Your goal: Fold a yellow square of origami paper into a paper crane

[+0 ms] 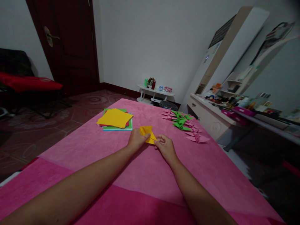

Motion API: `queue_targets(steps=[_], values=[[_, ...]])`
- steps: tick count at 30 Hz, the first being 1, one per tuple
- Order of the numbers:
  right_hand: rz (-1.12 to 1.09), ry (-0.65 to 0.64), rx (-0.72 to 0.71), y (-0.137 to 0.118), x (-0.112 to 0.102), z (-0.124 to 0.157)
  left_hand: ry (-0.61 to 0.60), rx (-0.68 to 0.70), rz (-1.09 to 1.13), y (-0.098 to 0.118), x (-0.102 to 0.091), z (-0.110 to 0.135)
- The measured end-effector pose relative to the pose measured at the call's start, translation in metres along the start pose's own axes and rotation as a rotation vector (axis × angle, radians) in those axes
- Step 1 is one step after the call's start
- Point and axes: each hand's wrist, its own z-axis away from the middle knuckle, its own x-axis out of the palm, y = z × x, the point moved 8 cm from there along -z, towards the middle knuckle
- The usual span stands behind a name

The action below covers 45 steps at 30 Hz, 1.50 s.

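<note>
A partly folded yellow paper (147, 132) lies on the pink cloth-covered table (145, 175). My left hand (136, 139) pinches its left side, fingers closed on it. My right hand (164, 146) pinches the paper's near right corner, fingers curled. A stack of coloured paper squares (115, 119), yellow on top, lies just beyond my left hand. Folded pink and green paper cranes (185, 124) sit in a row to the right of my hands.
The table's right edge runs close to a cluttered dresser (211, 114). A low white shelf (154, 93) stands by the far wall. A dark door (67, 43) and a red and black chair (25, 84) are at the left.
</note>
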Motion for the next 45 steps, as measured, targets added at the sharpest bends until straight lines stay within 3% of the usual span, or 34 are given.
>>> queue_targets(steps=[4, 9, 11, 15, 16, 21, 26, 30, 37, 45], values=[[0.102, -0.012, -0.003, 0.000, -0.012, -0.004, 0.020, 0.004, 0.028, 0.005, -0.008, -0.004], [0.115, -0.174, -0.053, -0.021, -0.024, -0.006, -0.022, 0.029, 0.202, 0.044, -0.026, -0.011], [0.108, -0.246, -0.036, -0.032, -0.025, -0.004, -0.126, 0.074, 0.252, 0.062, -0.024, -0.008], [0.208, -0.315, -0.045, -0.057, -0.020, 0.003, -0.608, 0.040, 0.288, 0.075, 0.019, 0.019], [0.246, -0.302, -0.051, -0.061, -0.019, 0.003, -0.638, 0.031, 0.316, 0.075, 0.025, 0.024], [0.236, -0.086, -0.113, -0.072, -0.026, 0.001, -0.425, -0.115, 0.498, 0.061, 0.023, 0.025], [0.193, 0.048, -0.178, -0.077, -0.027, 0.003, -0.374, -0.258, 0.707, 0.050, 0.025, 0.030], [0.184, 0.069, -0.234, -0.078, -0.025, 0.006, -0.402, -0.323, 0.769, 0.043, 0.033, 0.037], [0.219, 0.058, -0.233, -0.071, -0.022, 0.006, -0.375, -0.258, 0.722, 0.041, 0.034, 0.037], [0.173, 0.021, -0.211, -0.070, -0.020, 0.008, -0.395, -0.345, 0.737, 0.038, 0.035, 0.042]])
